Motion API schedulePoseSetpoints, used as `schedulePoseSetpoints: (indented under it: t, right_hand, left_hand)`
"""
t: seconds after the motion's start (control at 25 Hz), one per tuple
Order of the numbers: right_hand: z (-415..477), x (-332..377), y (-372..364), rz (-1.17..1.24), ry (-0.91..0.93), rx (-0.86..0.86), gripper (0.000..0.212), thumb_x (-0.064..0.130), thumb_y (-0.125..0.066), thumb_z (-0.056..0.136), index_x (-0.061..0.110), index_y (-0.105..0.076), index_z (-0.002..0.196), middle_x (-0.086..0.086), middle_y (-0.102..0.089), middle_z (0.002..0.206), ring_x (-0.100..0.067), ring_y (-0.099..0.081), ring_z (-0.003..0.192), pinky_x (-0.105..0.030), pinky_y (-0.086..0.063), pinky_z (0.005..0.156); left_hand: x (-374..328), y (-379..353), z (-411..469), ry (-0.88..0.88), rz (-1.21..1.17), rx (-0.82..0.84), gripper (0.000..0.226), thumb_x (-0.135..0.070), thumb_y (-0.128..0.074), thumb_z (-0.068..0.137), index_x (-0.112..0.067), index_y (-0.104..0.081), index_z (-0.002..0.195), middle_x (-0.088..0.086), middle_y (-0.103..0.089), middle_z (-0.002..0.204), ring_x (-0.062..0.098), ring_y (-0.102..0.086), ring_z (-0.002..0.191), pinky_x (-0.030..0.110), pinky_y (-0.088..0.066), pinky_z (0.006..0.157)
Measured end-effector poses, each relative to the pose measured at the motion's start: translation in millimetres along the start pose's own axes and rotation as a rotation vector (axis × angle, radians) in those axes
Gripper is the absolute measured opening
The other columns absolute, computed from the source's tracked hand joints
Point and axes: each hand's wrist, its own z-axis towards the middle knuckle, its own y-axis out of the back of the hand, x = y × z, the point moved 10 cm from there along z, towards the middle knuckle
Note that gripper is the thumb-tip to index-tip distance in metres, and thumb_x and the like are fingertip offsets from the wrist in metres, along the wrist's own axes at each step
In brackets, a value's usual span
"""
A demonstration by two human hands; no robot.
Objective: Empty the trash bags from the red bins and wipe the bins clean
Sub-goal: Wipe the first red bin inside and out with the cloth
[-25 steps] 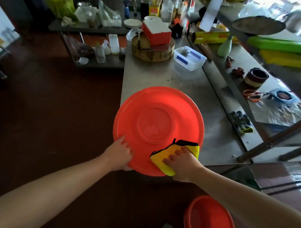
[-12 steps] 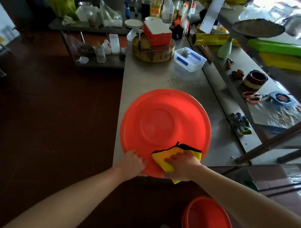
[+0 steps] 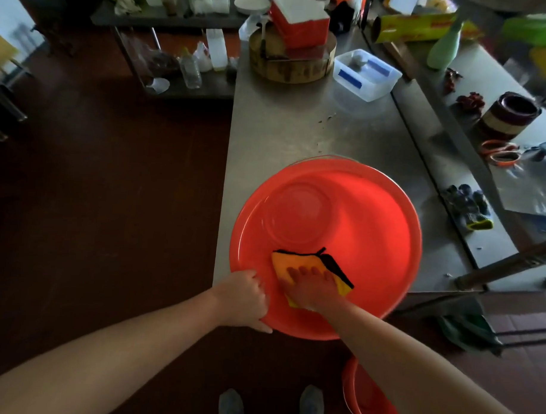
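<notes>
Red bin (image 3: 358, 216) on tabletop (image 3: 283, 129), overhanging near edge. Left hand (image 3: 242, 298) grips its rim at 7 o'clock, fingers curled. Right hand (image 3: 309, 290), fingers straight, presses yellow cloth (image 3: 294, 260) at 6 o'clock.

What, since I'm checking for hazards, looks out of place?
The red bin overhangs the steel table's near edge, with the left hand gripping its rim and the right hand pressing the yellow cloth on it. It could tip.
</notes>
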Motion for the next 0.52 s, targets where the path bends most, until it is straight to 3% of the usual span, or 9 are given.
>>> schedulePoseSetpoints:
  t: [0.12, 0.24, 0.4, 0.52]
  right_hand:
    - [22, 19, -7, 0.073, 0.05, -0.058, 0.067, 0.069, -0.023, 0.098, 0.037, -0.022, 0.157, -0.002, -0.03, 0.161, -0.031, -0.029, 0.146, -0.055, -0.02, 0.116]
    - [31, -12, 5, -0.141, 0.06, -0.175, 0.059, 0.064, -0.028, 0.099, 0.036, -0.038, 0.15, -0.003, -0.041, 0.154, -0.03, -0.036, 0.14, -0.05, -0.021, 0.116]
    - [40, -70, 48, -0.399, 0.023, -0.231, 0.052, 0.056, -0.042, 0.095, 0.026, -0.06, 0.134, -0.013, -0.05, 0.144, -0.033, -0.032, 0.143, -0.049, 0.0, 0.123]
    - [31, -71, 50, -0.409, -0.013, -0.221, 0.054, 0.053, -0.045, 0.094, 0.022, -0.06, 0.135, -0.018, -0.047, 0.147, -0.036, -0.028, 0.146, -0.05, 0.006, 0.123]
  left_hand:
    - [-5, -16, -5, -0.029, 0.034, -0.006, 0.083, -0.072, -0.017, 0.097, -0.009, -0.072, 0.097, 0.013, -0.074, 0.097, 0.03, -0.071, 0.089, 0.04, -0.054, 0.089]
    - [-11, -27, -8, -0.036, 0.051, -0.036, 0.089, -0.068, -0.008, 0.1, -0.008, -0.073, 0.097, 0.016, -0.075, 0.097, 0.031, -0.072, 0.088, 0.042, -0.056, 0.089]
    - [-13, -27, -5, 0.014, 0.096, -0.042, 0.077, -0.062, -0.028, 0.102, 0.004, -0.068, 0.102, 0.023, -0.073, 0.098, 0.036, -0.072, 0.088, 0.045, -0.057, 0.089]
    - [-6, -22, -4, 0.018, 0.093, -0.079, 0.088, -0.065, -0.015, 0.102, 0.007, -0.066, 0.102, 0.026, -0.072, 0.098, 0.037, -0.072, 0.087, 0.046, -0.057, 0.087]
